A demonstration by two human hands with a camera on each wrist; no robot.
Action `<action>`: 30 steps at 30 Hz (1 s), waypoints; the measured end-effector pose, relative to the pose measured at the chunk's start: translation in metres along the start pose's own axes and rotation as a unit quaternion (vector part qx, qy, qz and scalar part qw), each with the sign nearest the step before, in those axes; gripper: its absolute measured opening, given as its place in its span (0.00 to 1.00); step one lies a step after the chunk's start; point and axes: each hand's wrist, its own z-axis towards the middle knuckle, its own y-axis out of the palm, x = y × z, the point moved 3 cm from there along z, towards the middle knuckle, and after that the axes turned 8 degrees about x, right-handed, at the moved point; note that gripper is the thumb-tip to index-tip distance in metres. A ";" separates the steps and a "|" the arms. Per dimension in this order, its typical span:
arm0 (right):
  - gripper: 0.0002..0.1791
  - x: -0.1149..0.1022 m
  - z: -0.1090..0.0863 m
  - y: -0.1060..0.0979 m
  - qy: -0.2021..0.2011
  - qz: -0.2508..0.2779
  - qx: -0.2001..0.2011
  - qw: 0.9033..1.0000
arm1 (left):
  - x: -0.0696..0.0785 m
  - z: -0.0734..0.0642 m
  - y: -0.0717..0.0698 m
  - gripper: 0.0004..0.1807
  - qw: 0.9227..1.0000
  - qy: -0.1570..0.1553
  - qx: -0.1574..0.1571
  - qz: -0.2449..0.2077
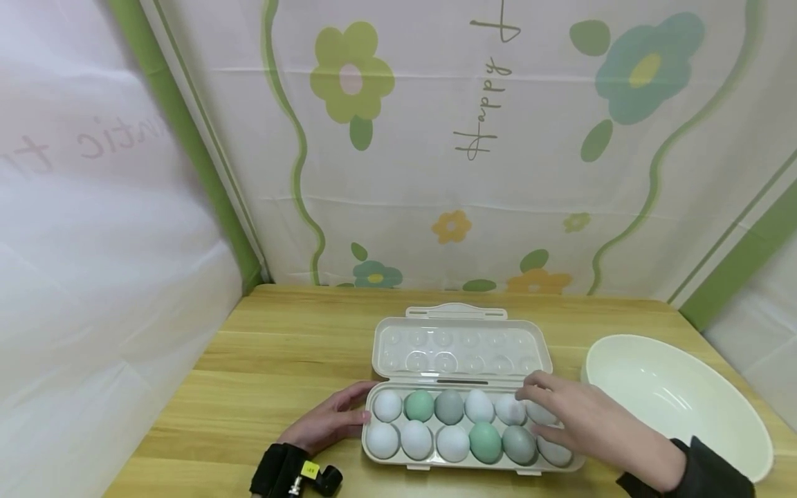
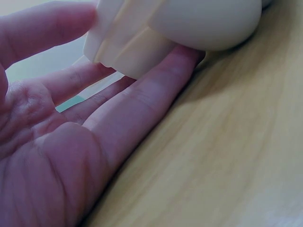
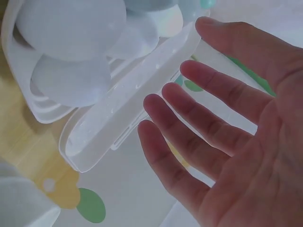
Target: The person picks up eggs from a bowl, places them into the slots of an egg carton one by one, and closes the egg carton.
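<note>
A cream plastic egg box (image 1: 423,453) lies on the table with its clear lid (image 1: 462,342) folded back. Two rows of eggs fill it: mostly white, plus green eggs (image 1: 486,443) and grey eggs (image 1: 449,407). My left hand (image 1: 330,418) holds the box's left end; in the left wrist view, one finger (image 2: 142,101) reaches beneath the base. Over the right end hovers my right hand (image 1: 582,415), its spread fingers (image 3: 189,142) holding nothing in the right wrist view. It partly covers the right-end eggs in the head view.
To the right of the box stands a large white oval bowl (image 1: 679,401). The wooden table (image 1: 268,346) ends at a fabric wall (image 1: 405,173) printed with flowers. Another pale fabric wall (image 1: 93,277) rises at the left.
</note>
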 end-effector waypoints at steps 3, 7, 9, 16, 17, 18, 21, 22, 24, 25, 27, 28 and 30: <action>0.18 0.004 0.005 0.001 0.016 0.007 -0.018 1.000 | 0.000 0.000 0.000 0.28 1.000 -0.001 0.003 0.000; 0.19 0.011 0.012 0.003 0.032 0.010 -0.028 0.999 | -0.001 -0.001 -0.001 0.29 1.000 -0.002 0.004 -0.001; 0.20 0.014 0.015 0.003 0.038 0.006 -0.028 0.999 | -0.001 -0.001 -0.001 0.28 1.000 -0.003 0.005 -0.002; 0.22 0.023 0.025 0.002 0.036 0.001 -0.021 0.999 | 0.000 -0.002 0.000 0.28 1.000 -0.001 -0.001 -0.003; 0.22 0.024 0.027 0.002 0.037 0.003 -0.023 0.999 | 0.000 -0.002 0.000 0.28 1.000 -0.001 -0.001 -0.002; 0.22 0.025 0.028 0.002 0.036 0.007 -0.025 0.999 | 0.000 -0.002 0.000 0.28 1.000 -0.002 -0.001 -0.002; 0.24 0.028 0.034 0.001 0.037 0.010 -0.032 0.999 | 0.001 -0.002 0.000 0.28 1.000 -0.005 0.002 0.003; 0.25 0.029 0.036 0.001 0.040 0.009 -0.033 0.999 | 0.001 -0.002 0.000 0.28 1.000 -0.005 0.003 0.004; 0.26 0.031 0.041 0.001 0.044 0.009 -0.033 0.998 | 0.002 -0.001 -0.001 0.28 1.000 -0.005 0.004 0.005; 0.26 0.032 0.044 0.002 0.047 0.009 -0.032 0.998 | 0.002 -0.001 -0.001 0.28 1.000 -0.005 0.004 0.005; 0.27 0.034 0.048 0.003 0.050 0.012 -0.029 0.998 | 0.002 -0.002 -0.001 0.27 1.000 -0.004 0.002 0.004; 0.28 0.035 0.051 0.003 0.050 0.012 -0.028 0.998 | 0.002 -0.002 0.000 0.27 1.000 -0.004 0.001 0.003; 0.29 0.039 0.055 0.005 0.053 0.015 -0.027 0.998 | 0.003 -0.002 0.000 0.27 1.000 -0.002 -0.002 0.002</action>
